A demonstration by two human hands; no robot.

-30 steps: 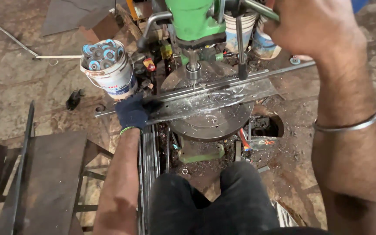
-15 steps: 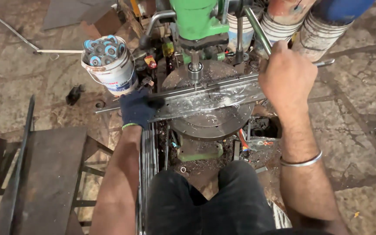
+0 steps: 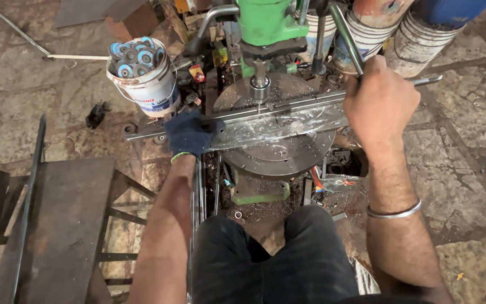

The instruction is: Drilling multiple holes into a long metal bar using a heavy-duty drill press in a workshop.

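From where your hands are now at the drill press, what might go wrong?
1. The left hand, in a dark glove, presses on the long metal bar close to the drill chuck; no clamp shows, so the bar may spin if the bit grabs.
2. That glove could snag on the rotating chuck.
3. The right hand grips the feed lever bare, above metal shavings on the round table; cuts are possible.

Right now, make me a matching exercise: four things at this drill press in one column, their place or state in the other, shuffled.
1. left hand
2. right hand
3. white bucket
4. metal bar

a. lies across the round drill table
b. gloved, pressing on the bar
c. bare, gripping the feed lever
d. stands on the floor, full of blue discs

Pairs: 1-b, 2-c, 3-d, 4-a
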